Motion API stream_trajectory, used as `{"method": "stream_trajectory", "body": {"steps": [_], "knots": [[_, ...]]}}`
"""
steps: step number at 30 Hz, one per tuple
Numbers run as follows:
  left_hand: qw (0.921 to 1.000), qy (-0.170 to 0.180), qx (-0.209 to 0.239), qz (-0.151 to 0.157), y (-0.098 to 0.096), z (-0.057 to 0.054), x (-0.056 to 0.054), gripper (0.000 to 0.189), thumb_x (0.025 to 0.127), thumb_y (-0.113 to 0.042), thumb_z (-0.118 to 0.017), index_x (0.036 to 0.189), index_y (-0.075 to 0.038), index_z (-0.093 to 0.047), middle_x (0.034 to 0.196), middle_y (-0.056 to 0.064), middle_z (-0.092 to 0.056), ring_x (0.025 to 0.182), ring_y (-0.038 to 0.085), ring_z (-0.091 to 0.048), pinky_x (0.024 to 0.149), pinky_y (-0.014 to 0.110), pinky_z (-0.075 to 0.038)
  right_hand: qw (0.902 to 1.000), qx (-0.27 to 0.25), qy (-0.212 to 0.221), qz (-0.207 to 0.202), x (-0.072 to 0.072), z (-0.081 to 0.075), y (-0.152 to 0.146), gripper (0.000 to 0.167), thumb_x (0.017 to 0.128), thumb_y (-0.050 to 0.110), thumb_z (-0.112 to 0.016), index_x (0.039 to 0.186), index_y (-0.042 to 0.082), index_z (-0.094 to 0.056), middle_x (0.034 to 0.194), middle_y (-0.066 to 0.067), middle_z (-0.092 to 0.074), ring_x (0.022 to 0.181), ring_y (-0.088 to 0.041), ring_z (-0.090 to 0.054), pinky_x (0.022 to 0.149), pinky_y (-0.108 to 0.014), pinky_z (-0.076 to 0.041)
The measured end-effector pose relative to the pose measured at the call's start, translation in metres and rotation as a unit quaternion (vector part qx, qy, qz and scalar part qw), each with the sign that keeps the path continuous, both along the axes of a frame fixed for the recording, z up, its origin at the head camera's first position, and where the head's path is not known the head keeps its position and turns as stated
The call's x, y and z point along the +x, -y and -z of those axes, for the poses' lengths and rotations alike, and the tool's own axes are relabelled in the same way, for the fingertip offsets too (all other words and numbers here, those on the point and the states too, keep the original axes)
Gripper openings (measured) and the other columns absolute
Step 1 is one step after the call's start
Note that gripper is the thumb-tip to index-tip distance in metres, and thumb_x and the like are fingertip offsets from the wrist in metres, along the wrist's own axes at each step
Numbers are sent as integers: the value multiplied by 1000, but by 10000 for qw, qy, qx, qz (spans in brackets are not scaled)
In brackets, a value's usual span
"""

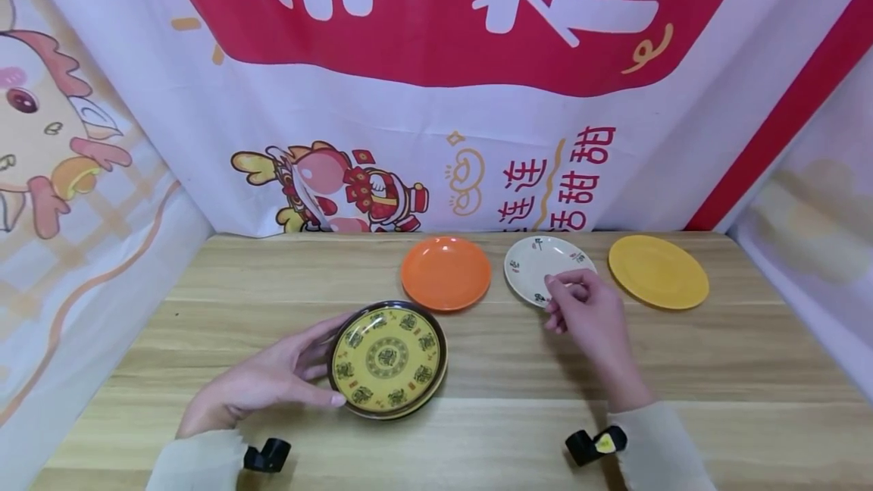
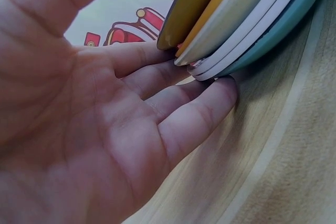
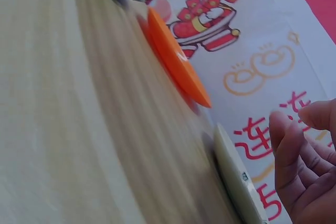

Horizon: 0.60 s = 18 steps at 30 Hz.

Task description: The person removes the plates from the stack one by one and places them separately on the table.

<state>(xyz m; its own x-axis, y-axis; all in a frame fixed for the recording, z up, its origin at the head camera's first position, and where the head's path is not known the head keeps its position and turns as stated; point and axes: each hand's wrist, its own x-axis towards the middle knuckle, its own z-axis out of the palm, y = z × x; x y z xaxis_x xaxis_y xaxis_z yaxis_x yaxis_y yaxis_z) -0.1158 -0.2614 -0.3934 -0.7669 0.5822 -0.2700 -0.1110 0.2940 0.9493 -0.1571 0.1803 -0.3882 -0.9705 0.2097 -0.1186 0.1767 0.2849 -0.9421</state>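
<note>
A stack of plates stands left of centre, topped by a yellow plate with a dark brown rim and dark motifs [image 1: 386, 357]. My left hand [image 1: 283, 370] rests against its left side, thumb at the front rim and fingers behind. The left wrist view shows the fingertips at the stack's edge, where white rims and a teal plate [image 2: 283, 40] lie lowest. My right hand [image 1: 588, 314] hovers over the near right edge of a white plate with small dark and red marks [image 1: 542, 260]. Its fingers are loosely bent and hold nothing.
An orange plate [image 1: 446, 273] lies left of the white plate, and a plain yellow plate [image 1: 658, 271] lies to its right. All three sit in a row along the back of the wooden table [image 1: 491, 430]. A printed cloth [image 1: 423, 142] hangs behind them.
</note>
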Motion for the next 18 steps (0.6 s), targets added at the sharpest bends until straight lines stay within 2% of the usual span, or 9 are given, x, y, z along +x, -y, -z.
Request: {"method": "stream_trajectory", "body": {"steps": [7,13,18], "knots": [[10000,-28,-84,-41,0,-1,0,114,88,-10,-87,174,-17,-13,175,30,-23,160,52,-29,128,57,-36,9981,-264,155,-540,4,11,27,31,107,32,-69,124,6,-68,91,-14,-74,65,-18,-70,60,-27,-63],[10000,-9,-65,-47,-1,-1,0,115,88,-10,-87,174,-17,-12,175,31,-22,160,54,-28,128,58,-35,9952,-340,243,-885,11,16,49,21,105,25,-72,118,9,-73,84,-11,-73,63,-20,-69,57,-27,-61],[10000,31,-22,-47,-1,-1,0,116,88,-9,-87,175,-18,-12,176,30,-22,161,54,-25,129,59,-32,9924,-305,96,-1187,17,17,63,19,101,22,-77,114,8,-74,80,-13,-72,59,-20,-67,53,-28,-59]]}}
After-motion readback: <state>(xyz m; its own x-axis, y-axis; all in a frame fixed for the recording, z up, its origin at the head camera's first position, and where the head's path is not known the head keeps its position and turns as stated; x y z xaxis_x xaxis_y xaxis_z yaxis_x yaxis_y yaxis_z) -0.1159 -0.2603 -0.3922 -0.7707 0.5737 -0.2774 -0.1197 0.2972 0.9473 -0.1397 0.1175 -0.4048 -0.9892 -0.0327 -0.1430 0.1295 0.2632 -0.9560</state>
